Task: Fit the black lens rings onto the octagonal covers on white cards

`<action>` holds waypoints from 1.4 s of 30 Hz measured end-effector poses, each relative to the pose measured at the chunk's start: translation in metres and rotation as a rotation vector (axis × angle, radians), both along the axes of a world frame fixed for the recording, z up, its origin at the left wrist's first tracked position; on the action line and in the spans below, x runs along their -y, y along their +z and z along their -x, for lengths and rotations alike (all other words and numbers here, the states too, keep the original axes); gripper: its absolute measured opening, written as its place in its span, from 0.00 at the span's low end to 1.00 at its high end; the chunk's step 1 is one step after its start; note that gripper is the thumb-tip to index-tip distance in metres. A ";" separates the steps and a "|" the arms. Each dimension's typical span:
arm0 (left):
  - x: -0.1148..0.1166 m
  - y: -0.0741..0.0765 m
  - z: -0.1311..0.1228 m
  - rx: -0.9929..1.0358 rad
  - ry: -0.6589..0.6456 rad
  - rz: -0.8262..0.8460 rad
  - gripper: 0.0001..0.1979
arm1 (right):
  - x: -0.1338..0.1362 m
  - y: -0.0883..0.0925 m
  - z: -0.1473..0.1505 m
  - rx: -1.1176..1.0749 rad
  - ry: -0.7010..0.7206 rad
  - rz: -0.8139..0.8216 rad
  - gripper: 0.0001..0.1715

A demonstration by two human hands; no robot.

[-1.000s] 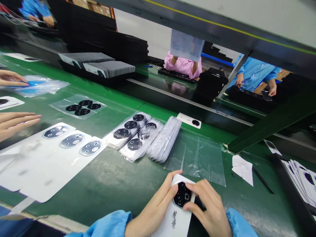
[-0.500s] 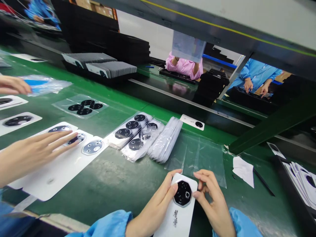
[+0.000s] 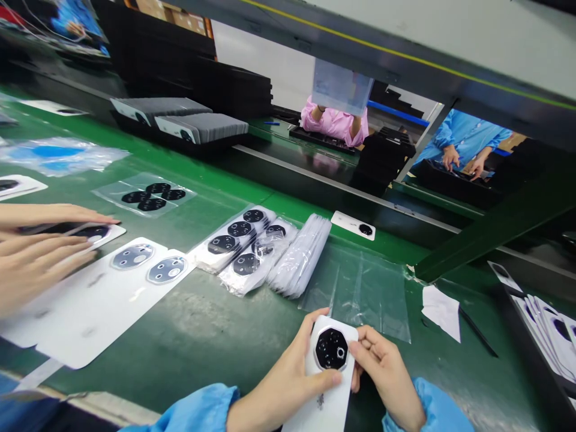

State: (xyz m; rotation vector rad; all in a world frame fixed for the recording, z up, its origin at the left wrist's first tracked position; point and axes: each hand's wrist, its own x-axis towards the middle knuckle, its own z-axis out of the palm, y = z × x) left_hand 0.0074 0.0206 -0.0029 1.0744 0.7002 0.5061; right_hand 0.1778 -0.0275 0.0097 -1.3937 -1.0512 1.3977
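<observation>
I hold a white phone back cover upright above the green belt, at the bottom middle of the view. A black octagonal camera lens piece sits in its upper part. My left hand wraps the cover's left edge, with the thumb just under the lens piece. My right hand grips the right edge, its fingers curled behind and beside the cover.
A co-worker's hands rest on white covers at the left. Bagged lens pieces and an empty clear bag lie ahead. A black tray of covers stands at the right, more trays behind. Other people work across the line.
My hands tilted the cover upright and closed tighter on it, the left thumb sliding under the lens piece. The co-worker's hands drew back left and picked up one cover.
</observation>
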 end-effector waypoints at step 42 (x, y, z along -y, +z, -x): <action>-0.011 0.018 0.006 0.126 -0.065 0.076 0.20 | 0.002 -0.002 0.004 -0.107 -0.069 -0.114 0.17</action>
